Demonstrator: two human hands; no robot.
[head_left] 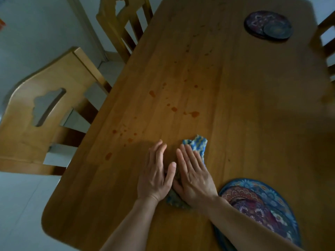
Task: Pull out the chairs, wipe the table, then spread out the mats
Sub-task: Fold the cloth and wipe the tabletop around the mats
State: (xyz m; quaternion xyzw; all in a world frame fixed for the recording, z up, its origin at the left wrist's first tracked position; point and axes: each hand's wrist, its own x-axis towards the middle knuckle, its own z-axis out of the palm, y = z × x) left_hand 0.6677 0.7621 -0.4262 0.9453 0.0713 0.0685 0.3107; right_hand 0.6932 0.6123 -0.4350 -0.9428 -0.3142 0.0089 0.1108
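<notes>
A long wooden table (244, 98) fills the view, with reddish-brown spots (174, 109) scattered along its left half. A blue-and-yellow cloth (196, 144) lies near the front edge. My right hand (194, 175) presses flat on the cloth, fingers together. My left hand (156, 172) lies flat beside it, its thumb and heel on the cloth's left edge. A round patterned blue mat (261, 201) sits at the front right, partly under my right forearm. Another stack of dark round mats (268, 25) rests at the far right.
Two wooden chairs stand along the table's left side: a near chair (41, 124) and a far chair (123, 26), both close to the edge. Part of a third chair (326, 42) shows at the right. Pale floor (21, 205) lies to the left.
</notes>
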